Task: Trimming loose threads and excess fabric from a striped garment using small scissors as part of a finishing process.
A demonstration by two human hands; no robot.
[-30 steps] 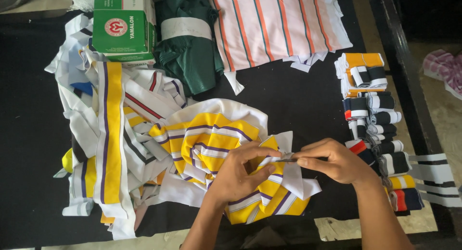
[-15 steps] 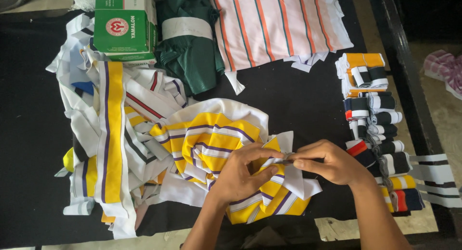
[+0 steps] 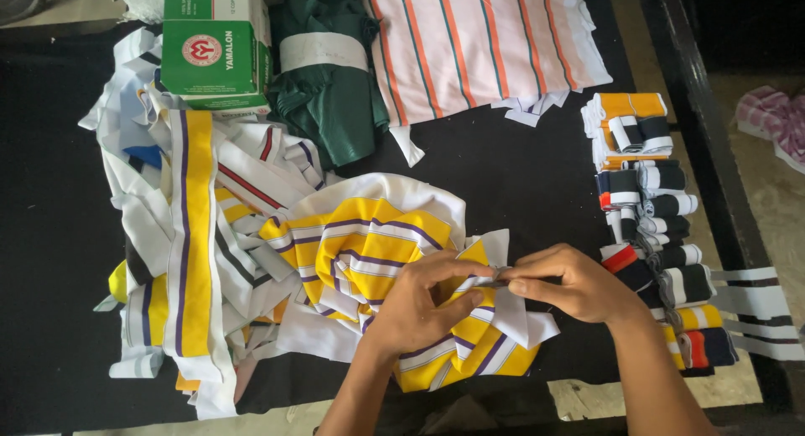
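Both forearms coming in from the bottom edge, meeting over the near middle of the black desk [image 3: 520, 184]. Left hand [image 3: 419, 306] palm down, fingers [image 3: 457, 268] curled and pinching the edge of a yellow, white and purple striped collar piece [image 3: 470, 352] lying right under it. Right hand [image 3: 574, 281] angled in from the right, thumb and forefinger closed narrow on the same folded edge, tips of both hands touching at that spot. Can't tell what the small grey bit between the fingertips is.

Just behind the hands, a bigger crumpled heap of yellow striped knit trim [image 3: 360, 243]. Off to the left, a messy spread of white strips with a long yellow and purple band [image 3: 193, 235] lying lengthwise on top.

Right side, a neat column of folded rib pieces [image 3: 654, 226], orange-yellow at the far end, black and white in the middle, red and navy nearest, with loose black-and-white strips [image 3: 755, 310] sticking out past the desk edge.

Far edge: green rectangular cardboard box [image 3: 214, 54] with a white round logo patch, far left. Beside it a dark green fabric bundle [image 3: 323, 84] wrapped by a plain white paper band. Then pink fabric with orange and green stripes [image 3: 478, 46].
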